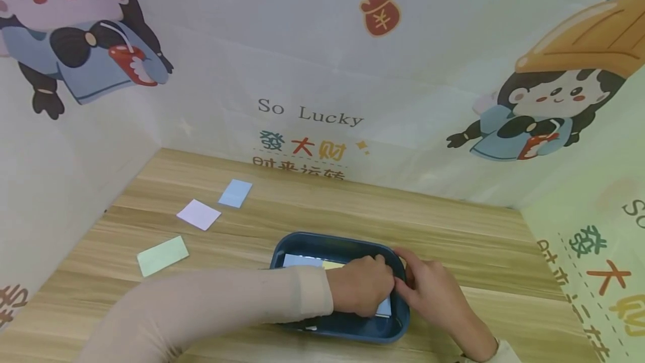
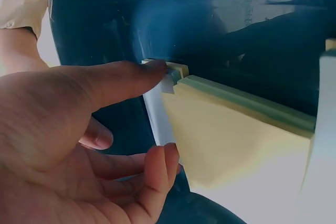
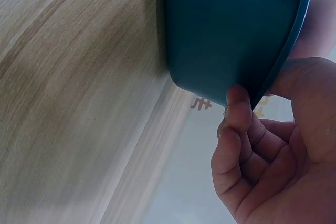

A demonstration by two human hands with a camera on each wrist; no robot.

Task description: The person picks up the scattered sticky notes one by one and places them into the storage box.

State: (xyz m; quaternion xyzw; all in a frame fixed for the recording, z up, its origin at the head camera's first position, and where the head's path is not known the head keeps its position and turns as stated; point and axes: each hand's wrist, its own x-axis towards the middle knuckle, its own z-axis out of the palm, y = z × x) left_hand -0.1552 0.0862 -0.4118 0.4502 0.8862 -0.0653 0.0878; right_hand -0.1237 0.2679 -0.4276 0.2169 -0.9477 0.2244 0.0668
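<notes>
I am reaching my left hand (image 1: 360,284) into the dark blue oval plastic tray (image 1: 398,326) sitting low and centre in the head view on the pale wood-grain bench (image 1: 453,228). In the left wrist view my thumb tip is pressing on the corner of the stack of yellow and green square sticky notes (image 2: 231,140) lying in the tray, while my other fingers (image 2: 157,169) are curling loosely beneath; the grip is half open, more a touch at the corner than a firm hold. My right hand (image 1: 433,290) is gripping the tray's right rim, thumb over the lip and fingers (image 3: 233,124) tucked against the outer wall (the right wrist view shows this plainly).

The stack is lying flat inside the tray, its topmost sheet yellow. Being close to square it has no clear long axis; the corner I am touching points toward the left of the left wrist frame. The tray's own long axis is running left to right across the head view.

What could go wrong, as I judge it: my thumb may be catching several sheets rather than one, so a clump could lift, or a single sheet could crease at the corner. The tray could also slide or tip if my right hand slackens.

Toward the left of the head view a pale blue note (image 1: 235,192), a lilac note (image 1: 199,214) and a pale green note (image 1: 162,255) are lying apart on the bench.
</notes>
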